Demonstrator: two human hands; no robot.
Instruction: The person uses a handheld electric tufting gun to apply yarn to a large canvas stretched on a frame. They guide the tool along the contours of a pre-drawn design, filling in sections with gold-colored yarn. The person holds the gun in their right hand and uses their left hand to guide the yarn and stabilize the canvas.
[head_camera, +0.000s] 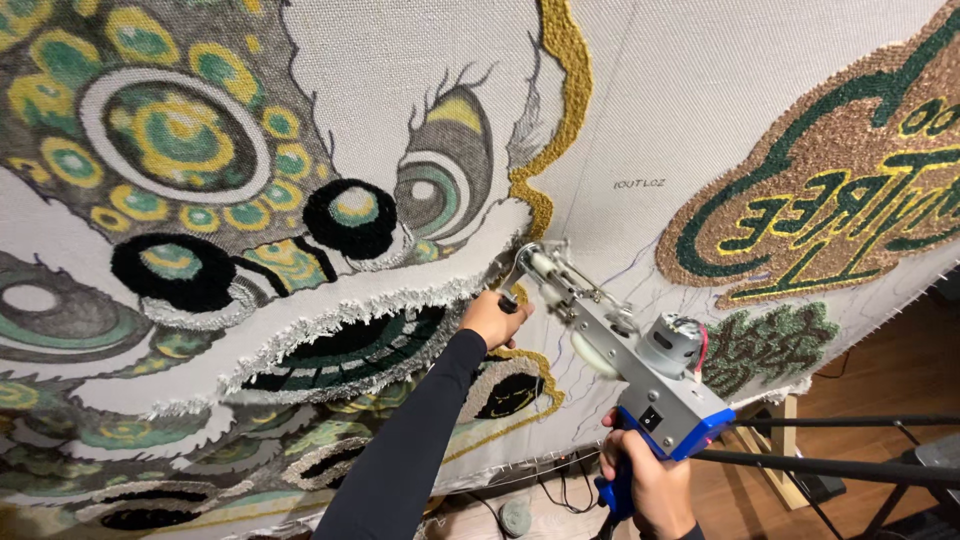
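On the stretched backing cloth (660, 90), at about two o'clock from the middle of the view, sits a tufted sign-like emblem (830, 190). It is a rounded, elongated blob tilted upward to the right, with a tan-brown pile field, a dark green band looping through it, and yellow block lettering outlined in dark green; the lettering appears reversed. Its right part runs out of view. At about twelve to one o'clock from centre, just left of the emblem and apart from it, a small dark handwritten mark (639, 184) stands on bare cloth. No packages or screens are visible.
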